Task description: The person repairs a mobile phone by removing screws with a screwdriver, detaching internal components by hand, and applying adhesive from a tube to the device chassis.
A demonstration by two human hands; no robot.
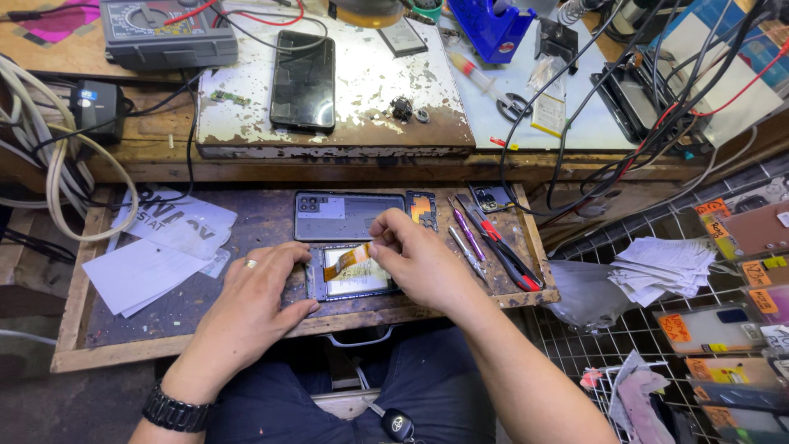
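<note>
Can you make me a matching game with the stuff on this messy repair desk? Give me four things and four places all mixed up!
Things:
1. black phone
2. orange ribbon cable
3. purple tool
4. blue tape holder

Places:
A. at the top of the desk, in the middle
B. lying face up on the chipped white board
C. pinched by the right hand over the opened phone
D. in the wooden tray, right of the right hand

Pairs: 1-B, 2-C, 3-D, 4-A
</note>
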